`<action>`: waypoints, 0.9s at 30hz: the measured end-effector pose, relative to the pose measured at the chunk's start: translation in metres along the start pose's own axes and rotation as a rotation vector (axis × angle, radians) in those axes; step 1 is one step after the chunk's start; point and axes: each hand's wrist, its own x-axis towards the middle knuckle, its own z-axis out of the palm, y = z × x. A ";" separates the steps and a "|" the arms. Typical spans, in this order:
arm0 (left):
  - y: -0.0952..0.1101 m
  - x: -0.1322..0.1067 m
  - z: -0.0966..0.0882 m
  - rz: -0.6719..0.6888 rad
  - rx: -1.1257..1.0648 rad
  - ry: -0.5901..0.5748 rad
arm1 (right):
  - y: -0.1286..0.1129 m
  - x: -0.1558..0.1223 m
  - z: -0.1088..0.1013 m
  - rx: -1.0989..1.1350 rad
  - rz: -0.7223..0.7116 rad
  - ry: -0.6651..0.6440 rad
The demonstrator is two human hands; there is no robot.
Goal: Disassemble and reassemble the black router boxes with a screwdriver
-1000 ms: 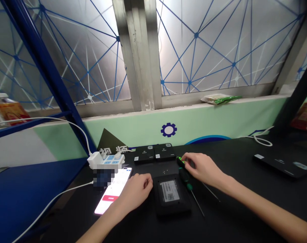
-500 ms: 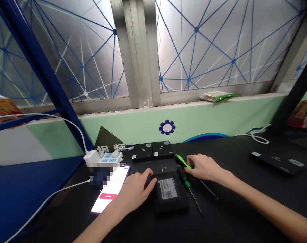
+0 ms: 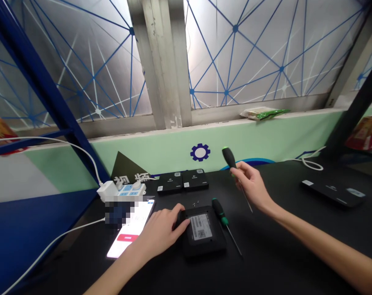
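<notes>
My left hand [image 3: 163, 226] grips the left edge of a black box-shaped device [image 3: 202, 229], its thumb near the white printed label. The device lies flat with the label facing up. My right hand [image 3: 249, 181] is raised over the table, pinching a screwdriver [image 3: 229, 157] with a black and bright-green handle. Its shaft slants down to the right, tip apart from the device. A second screwdriver [image 3: 220, 213], black and dark green, lies along the device's right side. Tiny screws [image 3: 195, 203] rest just behind the device.
Two black boxes [image 3: 170, 183] stand side by side at the back. A lit phone [image 3: 133, 229] lies left of my left hand, near a power strip [image 3: 132, 191] with white cables. Another flat black device [image 3: 333, 193] lies at right. A green packet [image 3: 265, 113] sits on the ledge.
My right hand has lifted the bright-green screwdriver off the table, turning its handle upward. My left hand stays on the device. The view has shifted slightly.
</notes>
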 end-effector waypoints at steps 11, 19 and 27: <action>0.000 -0.001 -0.001 -0.001 -0.009 -0.008 | -0.009 -0.013 0.014 0.314 0.052 -0.060; 0.000 -0.002 0.001 0.010 0.018 0.006 | 0.001 -0.025 0.027 0.279 0.123 -0.243; 0.000 -0.002 0.001 0.007 0.005 0.013 | 0.000 -0.025 0.028 0.215 0.118 -0.244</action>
